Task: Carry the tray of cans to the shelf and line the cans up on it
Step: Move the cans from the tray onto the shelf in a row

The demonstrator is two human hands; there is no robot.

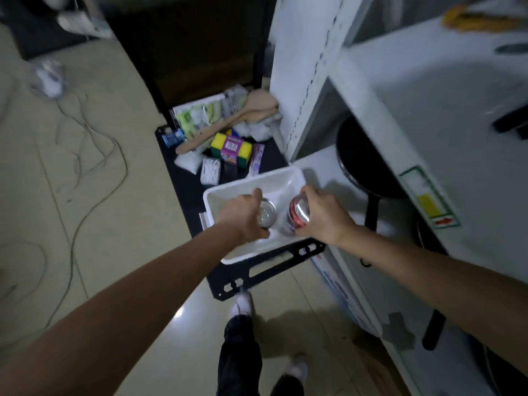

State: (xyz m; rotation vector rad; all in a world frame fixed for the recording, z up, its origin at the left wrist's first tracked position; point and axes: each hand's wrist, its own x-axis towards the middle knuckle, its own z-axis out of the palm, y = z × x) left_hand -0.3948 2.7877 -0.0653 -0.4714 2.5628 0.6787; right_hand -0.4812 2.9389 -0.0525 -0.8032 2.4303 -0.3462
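Your left hand [243, 214] grips a silver can [267, 214] and your right hand [321, 215] grips a red can [298, 214], both inside the white tray [225, 195], which sits low beside the white shelf [380, 90].
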